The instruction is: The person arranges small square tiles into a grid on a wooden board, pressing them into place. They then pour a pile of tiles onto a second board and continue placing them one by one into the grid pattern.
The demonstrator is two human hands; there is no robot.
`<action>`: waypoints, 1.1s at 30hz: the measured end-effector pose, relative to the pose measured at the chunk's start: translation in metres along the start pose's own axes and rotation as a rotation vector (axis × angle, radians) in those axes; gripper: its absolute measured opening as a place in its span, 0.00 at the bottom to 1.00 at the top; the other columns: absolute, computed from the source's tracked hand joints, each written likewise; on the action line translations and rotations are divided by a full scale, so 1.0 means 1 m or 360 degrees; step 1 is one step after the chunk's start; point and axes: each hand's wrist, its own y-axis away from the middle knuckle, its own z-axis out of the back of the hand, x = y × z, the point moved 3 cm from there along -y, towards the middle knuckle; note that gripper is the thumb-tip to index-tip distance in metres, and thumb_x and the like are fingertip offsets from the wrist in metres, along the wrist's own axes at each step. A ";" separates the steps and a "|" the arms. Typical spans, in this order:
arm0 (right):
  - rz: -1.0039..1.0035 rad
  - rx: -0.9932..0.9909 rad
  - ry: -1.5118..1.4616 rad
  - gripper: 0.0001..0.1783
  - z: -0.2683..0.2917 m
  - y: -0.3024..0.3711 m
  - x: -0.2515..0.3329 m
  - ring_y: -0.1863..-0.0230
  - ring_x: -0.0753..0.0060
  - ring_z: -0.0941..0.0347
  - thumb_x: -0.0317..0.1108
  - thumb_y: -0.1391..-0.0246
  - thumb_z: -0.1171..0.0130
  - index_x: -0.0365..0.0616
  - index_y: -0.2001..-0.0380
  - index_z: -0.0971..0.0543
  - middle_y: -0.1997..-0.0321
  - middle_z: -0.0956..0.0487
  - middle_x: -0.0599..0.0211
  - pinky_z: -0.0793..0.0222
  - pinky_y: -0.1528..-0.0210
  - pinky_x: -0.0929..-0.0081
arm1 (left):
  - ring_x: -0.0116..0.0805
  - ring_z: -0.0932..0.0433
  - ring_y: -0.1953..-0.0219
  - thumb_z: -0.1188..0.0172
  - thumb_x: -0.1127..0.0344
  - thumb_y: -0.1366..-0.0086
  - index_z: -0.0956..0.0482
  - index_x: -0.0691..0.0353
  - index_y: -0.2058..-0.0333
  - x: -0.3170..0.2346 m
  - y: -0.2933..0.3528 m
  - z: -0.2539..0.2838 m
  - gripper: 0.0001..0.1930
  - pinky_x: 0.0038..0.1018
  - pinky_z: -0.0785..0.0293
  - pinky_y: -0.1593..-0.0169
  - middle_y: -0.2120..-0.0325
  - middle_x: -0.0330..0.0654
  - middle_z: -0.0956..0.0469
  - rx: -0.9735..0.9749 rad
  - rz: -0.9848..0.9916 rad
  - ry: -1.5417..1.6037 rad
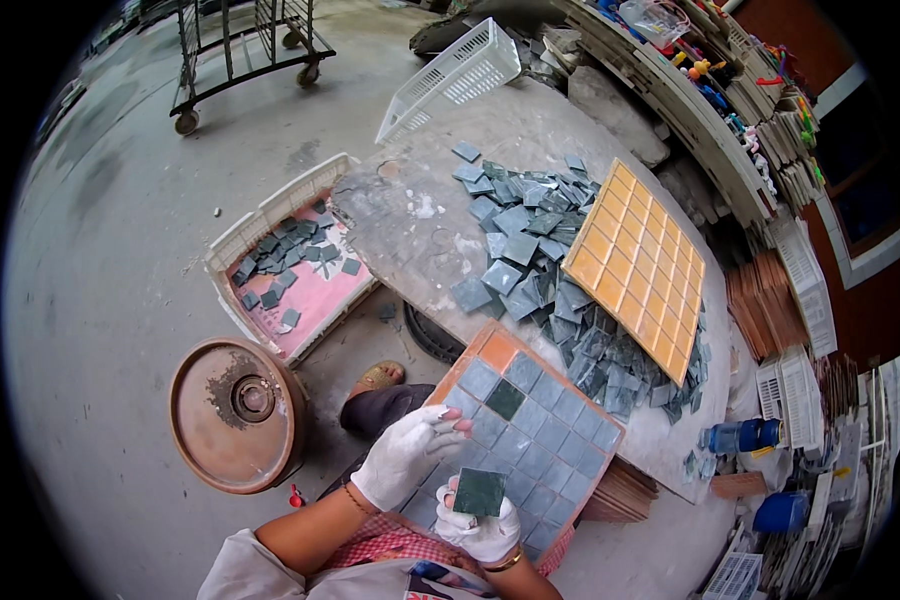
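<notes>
My right hand, in a white glove, grips a dark green square tile over the near part of an orange grid tray. Grey-blue square tiles fill most of the tray's cells. Among them lies one dark green tile, and a cell at the far left corner shows bare orange. My left hand, also gloved with its fingertips bare, is over the tray's left edge. Its fingers stretch out toward the tiles, with nothing seen in them.
Loose grey tiles are heaped on the worktable, with a yellow grid tray tilted against the heap. At left are a pink-bottomed crate with dark tiles and a brown lidded drum. A white basket and a wheeled trolley stand farther off.
</notes>
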 end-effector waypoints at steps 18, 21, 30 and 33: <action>0.0278 -0.1269 0.1753 0.43 0.001 0.002 0.037 0.86 0.81 0.32 0.70 0.41 0.71 0.40 0.72 0.23 0.84 0.25 0.70 0.40 0.85 0.84 | 0.33 0.30 0.46 0.49 0.63 0.32 0.38 0.68 0.40 0.028 0.010 -0.003 0.25 0.29 0.38 0.40 0.47 0.46 0.29 0.0459 0.0141 -0.1063; 0.0133 -0.1132 0.1618 0.46 0.009 0.005 0.039 0.86 0.83 0.34 0.74 0.44 0.76 0.40 0.73 0.23 0.81 0.24 0.69 0.42 0.84 0.86 | 0.39 0.30 0.45 0.44 0.60 0.36 0.43 0.71 0.39 0.043 0.009 0.008 0.32 0.33 0.36 0.41 0.45 0.51 0.31 0.0190 0.0414 -0.0241; -0.0008 -0.1308 0.1726 0.13 -0.013 0.005 0.042 0.80 0.87 0.33 0.39 0.41 0.45 0.38 0.66 0.24 0.77 0.25 0.69 0.38 0.80 0.85 | 0.38 0.29 0.47 0.44 0.60 0.36 0.42 0.73 0.41 0.044 0.010 0.006 0.31 0.34 0.31 0.45 0.47 0.50 0.31 -0.0016 0.0325 -0.0007; 0.0104 -0.1171 0.1742 0.09 -0.010 0.006 0.038 0.79 0.86 0.32 0.29 0.43 0.44 0.35 0.62 0.24 0.76 0.25 0.70 0.36 0.77 0.85 | 0.37 0.29 0.47 0.46 0.61 0.35 0.41 0.73 0.41 0.035 0.011 0.000 0.29 0.33 0.32 0.44 0.47 0.51 0.31 -0.0052 0.0259 -0.0165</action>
